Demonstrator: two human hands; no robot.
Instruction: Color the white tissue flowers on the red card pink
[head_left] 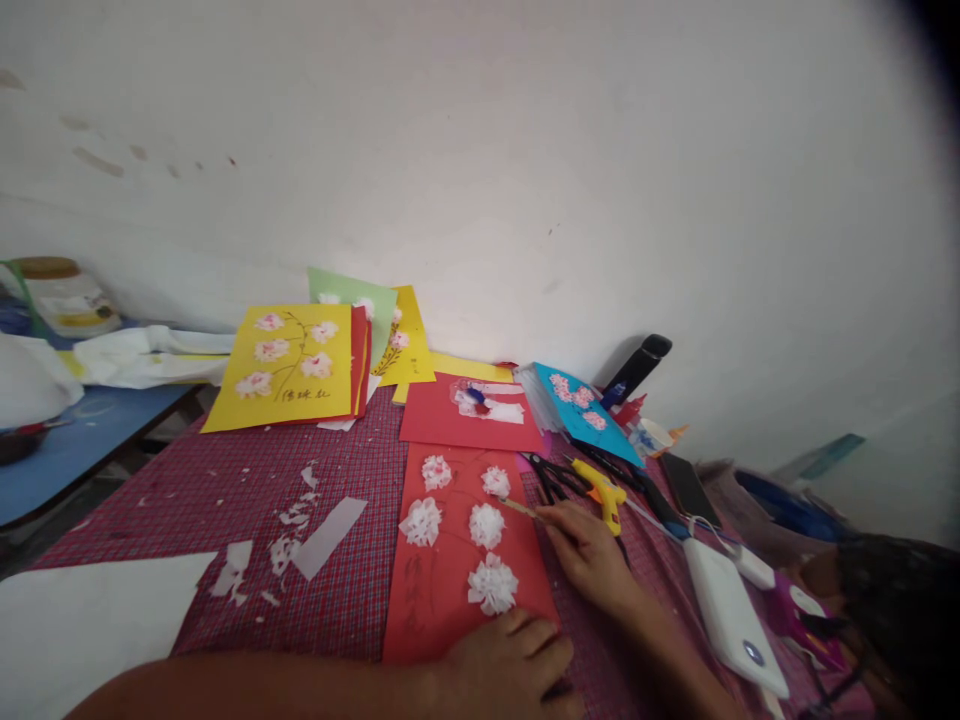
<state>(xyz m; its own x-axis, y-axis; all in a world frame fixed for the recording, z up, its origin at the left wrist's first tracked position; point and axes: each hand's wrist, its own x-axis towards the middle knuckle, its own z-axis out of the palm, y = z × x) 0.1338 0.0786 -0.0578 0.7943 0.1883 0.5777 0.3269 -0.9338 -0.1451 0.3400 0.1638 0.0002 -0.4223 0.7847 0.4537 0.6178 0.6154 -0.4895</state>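
A red card [450, 615] with white crumpled-paper flowers, drawn stems and handwriting lies on the table in front of me. My left hand [517, 660] rests flat over its lower right edge, fingers spread, below the lowest white flower [493, 584]. Between the fingertips of my right hand [589, 550] is a thin tan brush-like stick [519, 509]. Its tip is at the upper right flower [495, 481], which has pink tinges; I cannot tell whether they touch. Above lies another red card [427, 410] bearing white paper with blue and red stains.
Beside my right hand are a yellow glue gun [600, 492], black-handled scissors [551, 475] and a white power bank [735, 615]. Finished-looking yellow [247, 400] and blue cards [551, 385] stand behind. Paper scraps [330, 538] lie left on the checked cloth [300, 620].
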